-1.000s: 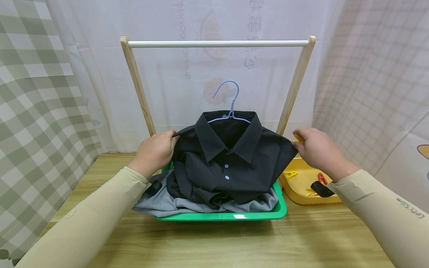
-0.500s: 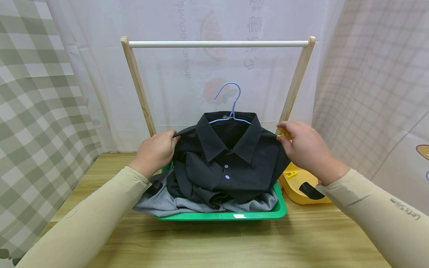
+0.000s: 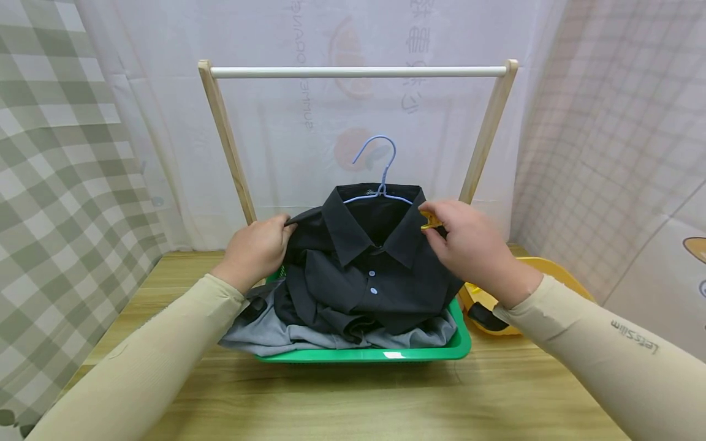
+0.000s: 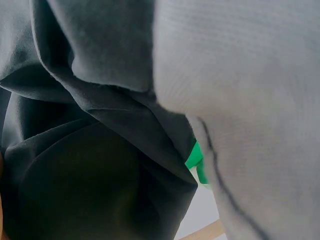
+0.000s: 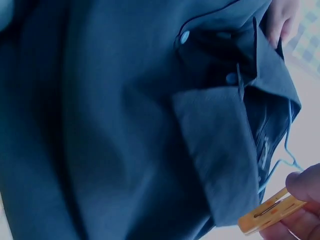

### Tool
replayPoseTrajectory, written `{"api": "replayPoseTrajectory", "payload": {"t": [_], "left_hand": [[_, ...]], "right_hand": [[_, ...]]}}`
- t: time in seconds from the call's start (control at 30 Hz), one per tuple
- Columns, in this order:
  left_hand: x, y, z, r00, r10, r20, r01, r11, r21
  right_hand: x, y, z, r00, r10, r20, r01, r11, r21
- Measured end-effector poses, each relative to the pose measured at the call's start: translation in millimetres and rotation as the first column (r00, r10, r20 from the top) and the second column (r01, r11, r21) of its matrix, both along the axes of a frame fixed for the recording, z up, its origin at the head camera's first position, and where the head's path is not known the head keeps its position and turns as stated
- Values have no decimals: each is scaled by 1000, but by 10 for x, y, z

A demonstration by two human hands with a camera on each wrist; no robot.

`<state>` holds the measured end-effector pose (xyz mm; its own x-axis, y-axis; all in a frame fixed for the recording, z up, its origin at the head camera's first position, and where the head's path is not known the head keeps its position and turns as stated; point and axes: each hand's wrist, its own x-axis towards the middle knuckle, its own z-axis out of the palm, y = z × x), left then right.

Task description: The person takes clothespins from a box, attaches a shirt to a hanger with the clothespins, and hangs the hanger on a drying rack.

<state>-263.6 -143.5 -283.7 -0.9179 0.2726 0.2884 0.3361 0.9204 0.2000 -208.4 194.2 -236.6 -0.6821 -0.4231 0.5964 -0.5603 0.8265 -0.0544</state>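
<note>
Gripping one shoulder of a black shirt (image 3: 353,275), the left hand (image 3: 256,250) sits left of centre in the head view. The shirt fills the middle, a blue hanger (image 3: 383,174) in its collar and a green basket (image 3: 462,346) beneath; right of centre, the right hand (image 3: 471,242) pinches a yellow clip (image 3: 431,220) near the collar, a yellow tray (image 3: 557,274) lower right.
</note>
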Motion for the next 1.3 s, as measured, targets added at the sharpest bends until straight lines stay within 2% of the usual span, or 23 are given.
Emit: {"api": "replayPoseTrajectory", "payload": {"t": [0.3,0.7,0.87,1.07,1.3], "left_hand": [[-3,-3,-5,1000,1,6,-1,1000,5],[1,-2,-3,1000,-13,12,12,1000,8],[5,3,4,1000,-14,18,14,1000,10],[13,9,11,1000,-15,22,15,1000,11],[11,11,18,1000,-13,16,13,1000,7]], "right_hand": [[24,-264,10,997,68,46,-68,998,-3],[1,-648,66,987,161,-19,-161,987,20],[-19,-773,80,975,214,-63,-214,977,6],[-50,-905,92,950,296,-105,-303,951,-60],[-110,-1100,122,938,336,-82,-342,936,-80]]}}
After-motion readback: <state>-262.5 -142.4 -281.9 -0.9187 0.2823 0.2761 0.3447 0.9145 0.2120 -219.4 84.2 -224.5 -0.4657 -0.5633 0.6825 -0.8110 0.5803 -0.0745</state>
